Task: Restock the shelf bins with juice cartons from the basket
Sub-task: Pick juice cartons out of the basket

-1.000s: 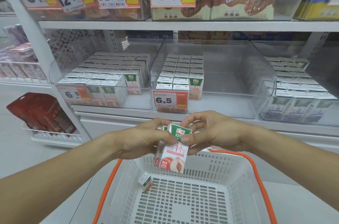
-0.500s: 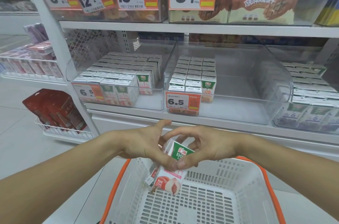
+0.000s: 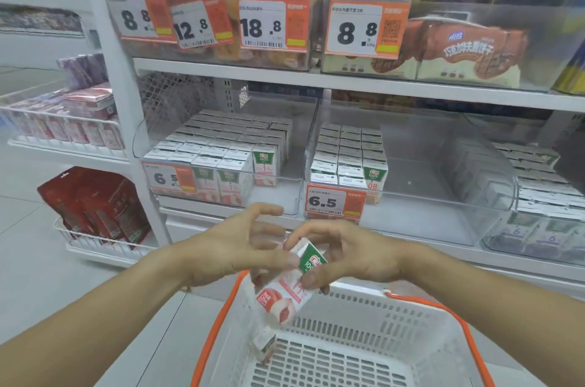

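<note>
The right hand point(image 3: 351, 255) has a grip on a juice carton point(image 3: 289, 280), thumb and fingers pinching its green top, tilted above the basket point(image 3: 421, 352). The left hand point(image 3: 234, 247) is released, fingers spread beside the carton. One more carton point(image 3: 265, 344) lies at the basket's left wall; otherwise it looks nearly emptied. The left bin point(image 3: 221, 158) is almost full of cartons. The middle bin point(image 3: 408, 177) holds three rows at its left side, the rest bare, so much restocking seems left
</note>
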Available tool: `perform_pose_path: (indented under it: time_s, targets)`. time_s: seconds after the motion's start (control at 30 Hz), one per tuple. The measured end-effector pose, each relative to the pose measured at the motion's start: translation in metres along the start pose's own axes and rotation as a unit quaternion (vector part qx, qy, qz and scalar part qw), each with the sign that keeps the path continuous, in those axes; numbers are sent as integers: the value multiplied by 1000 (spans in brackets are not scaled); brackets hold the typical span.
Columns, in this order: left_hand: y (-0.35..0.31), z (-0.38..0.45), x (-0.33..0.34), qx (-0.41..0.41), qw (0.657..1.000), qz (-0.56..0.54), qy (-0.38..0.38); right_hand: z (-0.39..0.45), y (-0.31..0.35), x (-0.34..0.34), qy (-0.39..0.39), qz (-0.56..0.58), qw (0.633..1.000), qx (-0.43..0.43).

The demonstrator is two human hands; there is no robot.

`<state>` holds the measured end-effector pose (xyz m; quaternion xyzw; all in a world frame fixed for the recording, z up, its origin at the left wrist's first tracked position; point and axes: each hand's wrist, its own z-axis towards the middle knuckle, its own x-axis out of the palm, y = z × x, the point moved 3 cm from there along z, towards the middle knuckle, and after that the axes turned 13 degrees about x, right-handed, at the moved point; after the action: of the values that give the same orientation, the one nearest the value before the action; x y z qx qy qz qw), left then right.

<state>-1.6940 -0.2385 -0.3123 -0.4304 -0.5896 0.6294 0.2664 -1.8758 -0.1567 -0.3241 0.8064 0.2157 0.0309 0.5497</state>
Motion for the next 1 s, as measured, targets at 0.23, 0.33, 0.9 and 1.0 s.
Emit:
perform_pose_path:
  time_s: [0.23,0.33,0.9,1.0]
  targets:
    - [0,15,-77,159,867,287,-375,12,71,-38,-216,-57,968,-113]
    - [18,31,-77,166,829,436,-308,29,105,-46,-303,-186,925,-137]
    - [44,52,-67,165,813,473,-298,140,106,-63,-275,-359,888,87]
    - [46,52,-67,157,814,476,-293,143,101,-58,-274,-351,890,101]
